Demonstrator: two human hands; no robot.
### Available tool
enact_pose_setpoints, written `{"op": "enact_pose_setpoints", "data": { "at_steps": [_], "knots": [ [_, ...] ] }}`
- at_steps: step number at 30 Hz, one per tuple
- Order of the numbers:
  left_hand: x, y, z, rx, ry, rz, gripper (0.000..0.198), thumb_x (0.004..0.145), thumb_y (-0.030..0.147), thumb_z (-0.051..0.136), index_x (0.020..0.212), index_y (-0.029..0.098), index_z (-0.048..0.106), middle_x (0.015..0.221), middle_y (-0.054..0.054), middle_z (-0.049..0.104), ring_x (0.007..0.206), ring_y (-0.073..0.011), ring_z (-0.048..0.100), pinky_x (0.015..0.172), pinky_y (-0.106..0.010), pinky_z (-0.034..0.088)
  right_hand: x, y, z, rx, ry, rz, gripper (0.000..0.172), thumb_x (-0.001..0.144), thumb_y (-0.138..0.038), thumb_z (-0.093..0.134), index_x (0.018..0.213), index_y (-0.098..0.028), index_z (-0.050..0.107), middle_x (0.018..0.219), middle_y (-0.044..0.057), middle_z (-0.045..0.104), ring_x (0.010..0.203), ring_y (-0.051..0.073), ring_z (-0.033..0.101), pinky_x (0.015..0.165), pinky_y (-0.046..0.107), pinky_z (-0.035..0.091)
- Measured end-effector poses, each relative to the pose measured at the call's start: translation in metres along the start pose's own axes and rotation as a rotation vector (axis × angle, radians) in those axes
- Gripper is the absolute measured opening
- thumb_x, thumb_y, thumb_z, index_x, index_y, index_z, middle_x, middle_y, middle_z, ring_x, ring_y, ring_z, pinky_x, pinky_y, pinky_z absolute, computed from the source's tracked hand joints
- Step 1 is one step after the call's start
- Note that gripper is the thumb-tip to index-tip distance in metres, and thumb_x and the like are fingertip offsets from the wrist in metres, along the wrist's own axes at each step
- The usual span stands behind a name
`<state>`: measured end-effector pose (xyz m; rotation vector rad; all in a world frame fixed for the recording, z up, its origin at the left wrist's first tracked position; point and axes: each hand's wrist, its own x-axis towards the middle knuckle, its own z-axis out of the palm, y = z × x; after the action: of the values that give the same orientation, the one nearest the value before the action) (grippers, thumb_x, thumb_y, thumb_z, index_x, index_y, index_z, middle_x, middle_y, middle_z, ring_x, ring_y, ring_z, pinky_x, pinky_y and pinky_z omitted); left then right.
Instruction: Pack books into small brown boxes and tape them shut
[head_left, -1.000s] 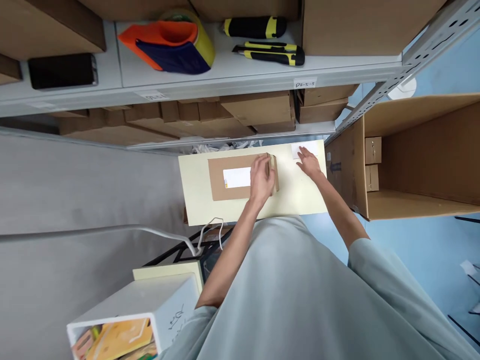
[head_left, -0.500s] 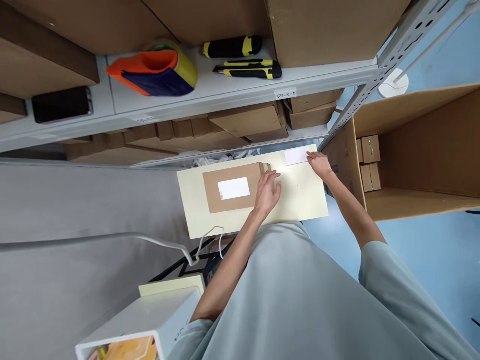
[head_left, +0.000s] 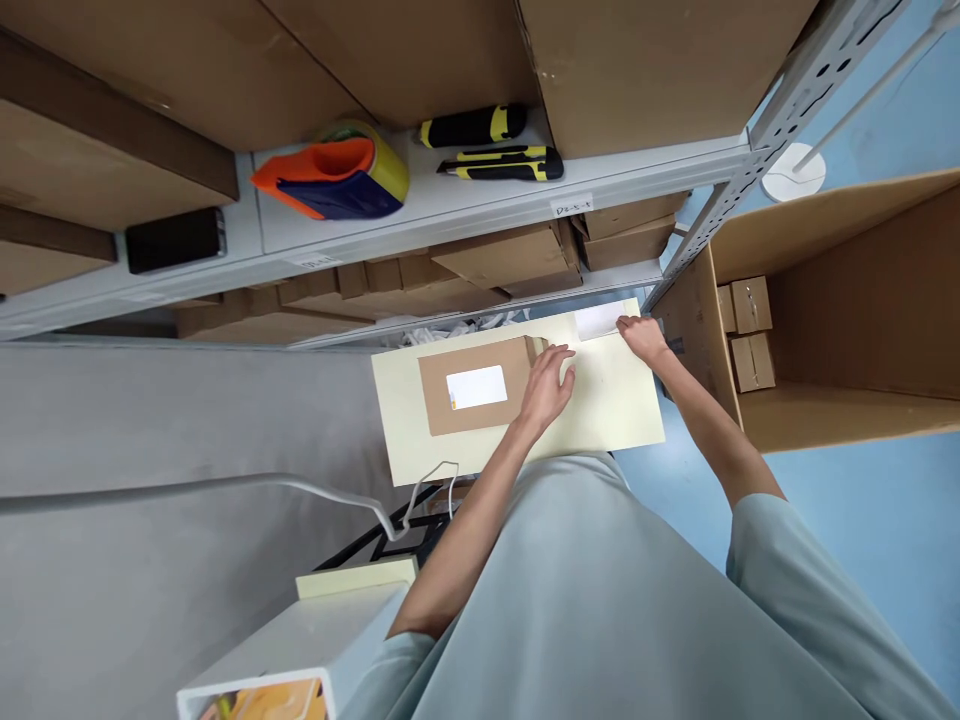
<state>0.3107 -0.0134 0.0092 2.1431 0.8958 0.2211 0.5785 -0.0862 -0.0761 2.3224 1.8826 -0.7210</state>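
- Left hand [head_left: 547, 390]: half-open, no hold visible, at the near end of the box [head_left: 516, 368] to its left.
- Box's white label [head_left: 478, 388]: illegible.
- Right hand [head_left: 641, 338]: fingertips pinched on paper slip [head_left: 597, 320], leftward.
- Shelf tag [head_left: 572, 206] beyond both hands: ends "5-5".

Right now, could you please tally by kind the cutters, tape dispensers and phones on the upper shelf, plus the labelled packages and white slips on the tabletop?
Cutters: 2
Tape dispenser: 1
Phone: 1
Labelled package: 1
White slip: 1
Total: 6
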Motion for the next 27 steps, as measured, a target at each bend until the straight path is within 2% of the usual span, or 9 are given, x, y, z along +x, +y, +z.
{"op": "enact_pose_setpoints", "data": {
  "at_steps": [5,7,9,11,14,17,19,22,27],
  "knots": [
    [0.023,-0.007,0.006,-0.086,-0.04,-0.053,0.034,0.103,0.027,0.056,0.134,0.024,0.071,0.151,-0.012,0.067,0.146,-0.0293,0.06,0.127,-0.052,0.047,-0.005,-0.01,0.001,0.24,0.182,0.2,0.038,0.106,-0.02,0.047,0.121,-0.021,0.081,0.165,0.012,0.057,0.119,0.03,0.073,0.095,0.041,0.061],
    [0.039,-0.011,0.014,-0.143,-0.061,-0.106,0.042,0.102,0.028,0.057,0.142,0.023,0.068,0.155,-0.013,0.065,0.147,-0.0303,0.06,0.126,-0.052,0.048,-0.003,-0.022,0.002,0.39,0.294,0.23,0.038,0.105,-0.022,0.046,0.121,-0.021,0.08,0.169,0.012,0.052,0.127,0.03,0.071,0.099,0.042,0.063],
    [0.056,-0.015,0.022,-0.212,-0.075,-0.173,0.054,0.1,0.03,0.06,0.154,0.023,0.06,0.162,-0.015,0.059,0.148,-0.0322,0.06,0.125,-0.054,0.048,0.001,-0.037,0.004,0.567,0.384,0.206,0.046,0.104,-0.021,0.042,0.138,-0.02,0.073,0.169,0.015,0.05,0.129,0.029,0.071,0.104,0.044,0.062],
    [0.072,-0.017,0.028,-0.296,-0.088,-0.219,0.065,0.1,0.031,0.06,0.165,0.026,0.049,0.169,-0.015,0.053,0.148,-0.0326,0.06,0.125,-0.055,0.048,0.007,-0.055,0.006,0.753,0.419,0.147,0.06,0.105,-0.021,0.036,0.162,-0.021,0.052,0.169,0.017,0.051,0.127,0.026,0.073,0.106,0.044,0.062],
    [0.09,-0.022,0.031,-0.354,-0.112,-0.212,0.066,0.101,0.031,0.058,0.167,0.034,0.047,0.176,-0.007,0.045,0.16,-0.0309,0.047,0.132,-0.054,0.04,0.014,-0.079,0.009,0.89,0.381,0.039,0.07,0.105,-0.019,0.035,0.175,-0.021,0.03,0.164,0.016,0.058,0.132,0.024,0.071,0.111,0.043,0.059],
    [0.094,-0.034,0.028,-0.301,-0.105,-0.243,0.06,0.103,0.034,0.057,0.162,0.03,0.055,0.177,-0.006,0.043,0.169,-0.0297,0.032,0.138,-0.052,0.028,0.02,-0.093,0.012,0.759,0.315,-0.006,0.062,0.105,-0.017,0.037,0.166,-0.019,0.049,0.159,0.016,0.061,0.143,0.026,0.063,0.12,0.043,0.053],
    [0.092,-0.044,0.027,-0.281,-0.077,-0.305,0.059,0.104,0.035,0.056,0.162,0.024,0.055,0.177,-0.011,0.043,0.168,-0.0305,0.034,0.139,-0.051,0.026,0.026,-0.095,0.012,0.604,0.255,0.063,0.06,0.106,-0.016,0.039,0.164,-0.017,0.053,0.153,0.019,0.063,0.141,0.03,0.061,0.121,0.045,0.051],
    [0.086,-0.059,0.028,-0.294,-0.025,-0.37,0.063,0.102,0.037,0.058,0.163,0.02,0.052,0.174,-0.015,0.047,0.164,-0.0329,0.042,0.137,-0.052,0.029,0.041,-0.092,0.013,0.406,0.102,0.219,0.072,0.102,-0.012,0.046,0.174,-0.013,0.035,0.146,0.025,0.063,0.137,0.036,0.06,0.118,0.051,0.051],
    [0.083,-0.067,0.031,-0.249,-0.036,-0.411,0.067,0.099,0.036,0.063,0.161,0.014,0.053,0.171,-0.021,0.05,0.161,-0.0361,0.046,0.135,-0.052,0.033,0.062,-0.088,0.02,0.261,-0.082,0.274,0.077,0.1,-0.008,0.044,0.176,-0.016,0.031,0.159,0.029,0.052,0.144,0.04,0.053,0.119,0.055,0.046]
  ]
}}
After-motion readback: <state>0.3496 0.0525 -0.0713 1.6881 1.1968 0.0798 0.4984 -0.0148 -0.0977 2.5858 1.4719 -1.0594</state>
